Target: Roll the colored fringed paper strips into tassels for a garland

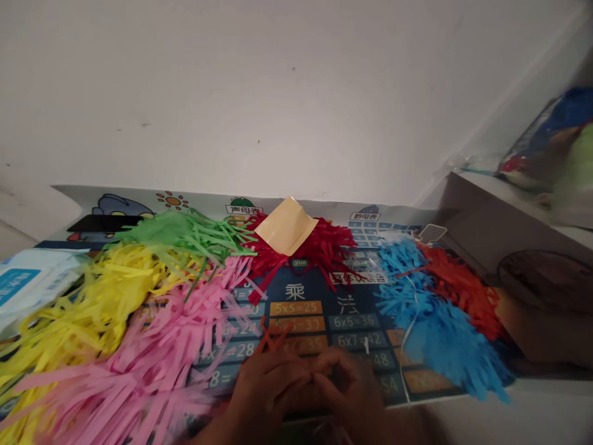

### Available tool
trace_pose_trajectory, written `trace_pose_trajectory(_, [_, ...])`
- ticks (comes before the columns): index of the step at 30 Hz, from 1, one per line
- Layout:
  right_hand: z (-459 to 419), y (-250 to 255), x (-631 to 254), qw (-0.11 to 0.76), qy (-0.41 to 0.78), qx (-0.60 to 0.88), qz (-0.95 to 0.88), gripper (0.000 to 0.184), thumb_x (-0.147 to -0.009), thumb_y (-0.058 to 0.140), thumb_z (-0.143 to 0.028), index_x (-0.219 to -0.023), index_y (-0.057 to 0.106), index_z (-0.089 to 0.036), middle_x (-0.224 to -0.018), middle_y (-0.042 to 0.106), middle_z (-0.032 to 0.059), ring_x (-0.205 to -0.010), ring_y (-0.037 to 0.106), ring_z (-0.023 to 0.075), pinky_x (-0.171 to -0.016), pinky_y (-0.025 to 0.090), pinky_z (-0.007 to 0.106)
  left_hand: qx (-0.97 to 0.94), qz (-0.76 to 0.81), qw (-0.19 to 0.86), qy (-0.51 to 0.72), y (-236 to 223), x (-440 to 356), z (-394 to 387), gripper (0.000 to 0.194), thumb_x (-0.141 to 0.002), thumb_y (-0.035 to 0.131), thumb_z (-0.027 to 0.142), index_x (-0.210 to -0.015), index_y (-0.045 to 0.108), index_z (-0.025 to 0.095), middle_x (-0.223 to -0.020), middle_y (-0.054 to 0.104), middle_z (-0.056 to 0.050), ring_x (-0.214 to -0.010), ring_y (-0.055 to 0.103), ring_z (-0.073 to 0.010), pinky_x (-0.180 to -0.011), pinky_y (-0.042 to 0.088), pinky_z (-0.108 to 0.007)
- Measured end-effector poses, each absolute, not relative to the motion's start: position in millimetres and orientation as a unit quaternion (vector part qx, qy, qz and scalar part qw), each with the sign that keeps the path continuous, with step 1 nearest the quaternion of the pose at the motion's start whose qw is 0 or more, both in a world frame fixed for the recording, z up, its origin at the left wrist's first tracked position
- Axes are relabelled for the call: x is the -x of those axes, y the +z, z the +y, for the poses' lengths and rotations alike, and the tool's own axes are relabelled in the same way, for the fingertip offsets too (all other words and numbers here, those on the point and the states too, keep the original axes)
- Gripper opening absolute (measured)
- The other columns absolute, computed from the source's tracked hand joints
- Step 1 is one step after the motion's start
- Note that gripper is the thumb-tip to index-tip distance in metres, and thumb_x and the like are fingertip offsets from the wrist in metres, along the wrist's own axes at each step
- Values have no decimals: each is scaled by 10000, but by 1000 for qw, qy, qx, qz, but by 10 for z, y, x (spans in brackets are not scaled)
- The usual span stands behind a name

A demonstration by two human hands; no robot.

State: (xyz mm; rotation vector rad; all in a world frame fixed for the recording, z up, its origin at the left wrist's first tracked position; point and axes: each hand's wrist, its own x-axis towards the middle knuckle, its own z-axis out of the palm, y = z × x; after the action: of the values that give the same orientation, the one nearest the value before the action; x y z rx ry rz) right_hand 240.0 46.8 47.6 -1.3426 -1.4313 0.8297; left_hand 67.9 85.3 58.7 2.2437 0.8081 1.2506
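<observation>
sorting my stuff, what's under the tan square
Dark red strips stick out from under the tan square on both sides, spread over the printed sheet. What lies directly beneath its middle is covered.

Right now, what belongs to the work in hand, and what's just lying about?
Likely in the work: orange strips by the left hand; pink fringe, yellow fringe, green fringe, blue fringe, crimson fringe, orange fringe.

Seemingly lying about: white-blue packet; black flat object; tan square, perhaps.

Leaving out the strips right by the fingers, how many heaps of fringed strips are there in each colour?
Green heap: 1
Yellow heap: 1
Pink heap: 1
Dark red heap: 1
Blue heap: 1
Orange-red heap: 1
Total: 6
</observation>
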Motion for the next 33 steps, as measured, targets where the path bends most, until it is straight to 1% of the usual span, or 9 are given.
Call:
trace_pose_trajectory(4, [468, 483, -2399, 484, 359, 560, -568, 58, -706, 611, -164, -681, 648, -201, -648, 656, 3, -606, 620, 153, -578, 485, 212, -807, 282, 247, 457, 569, -700, 860, 284, -964, 489, 325, -807, 697, 213, -753, 760, -24, -653, 710, -107, -625, 529, -144])
trace_pose_trajectory(8, [470, 476, -2431, 481, 381, 554, -562, 55, -735, 624, -177, -709, 661, -208, -676, 654, -5, -643, 618, 147, -607, 475, 213, -751, 341, 334, 456, 520, -729, 835, 126, -861, 654, 306, -779, 697, 220, -705, 745, 7, -624, 702, -118, -598, 529, -154])
trace_pose_trajectory(10, [475, 462, -2450, 485, 413, 535, -555, 45, -750, 652, -206, -771, 689, -218, -723, 662, -2, -684, 627, 152, -638, 484, 223, -699, 379, 398, 458, 501, -746, 822, 134, -799, 722, 328, -735, 690, 215, -686, 728, 12, -608, 693, -122, -569, 527, -156])
trace_pose_trajectory(12, [480, 448, -2460, 494, 436, 505, -558, 65, -776, 673, -271, -803, 715, -229, -750, 665, 4, -701, 632, 156, -642, 494, 230, -669, 392, 428, 465, 495, -758, 816, 184, -769, 746, 371, -707, 692, 206, -691, 711, -2, -625, 687, -133, -573, 535, -173])
trace_pose_trajectory(14, [479, 443, -2460, 509, 426, 482, -571, 128, -815, 670, -344, -786, 734, -237, -739, 672, 8, -683, 639, 156, -620, 504, 230, -675, 382, 415, 475, 503, -761, 814, 214, -773, 737, 401, -696, 706, 203, -705, 691, -17, -642, 679, -138, -588, 541, -191])
trace_pose_trajectory(16, [470, 456, -2453, 523, 384, 480, -590, 186, -855, 645, -386, -792, 750, -247, -737, 694, 15, -678, 654, 159, -610, 518, 233, -702, 360, 378, 484, 517, -755, 810, 198, -813, 701, 376, -715, 719, 206, -715, 679, -22, -640, 672, -130, -587, 538, -188])
trace_pose_trajectory(22, [448, 599, -2433, 528, 240, 474, -662, 191, -922, 587, -358, -873, 748, -267, -756, 726, 1, -687, 676, 148, -644, 539, 229, -765, 298, 276, 500, 534, -729, 777, 174, -910, 580, 267, -799, 697, 202, -732, 693, -18, -631, 676, -108, -594, 540, -166])
trace_pose_trajectory(28, [459, 661, -2416, 512, 206, 468, -690, 214, -947, 552, -351, -902, 739, -259, -760, 721, -7, -684, 671, 126, -621, 536, 197, -777, 288, 242, 505, 559, -710, 783, 174, -935, 547, 274, -839, 671, 198, -769, 713, -24, -665, 694, -105, -632, 549, -156])
trace_pose_trajectory(33, [468, 645, -2439, 518, 210, 459, -690, 179, -940, 569, -327, -907, 732, -261, -769, 721, -11, -689, 678, 130, -645, 531, 219, -785, 288, 227, 498, 612, -684, 791, 173, -939, 549, 284, -852, 671, 197, -779, 724, -24, -688, 698, -93, -663, 535, -135])
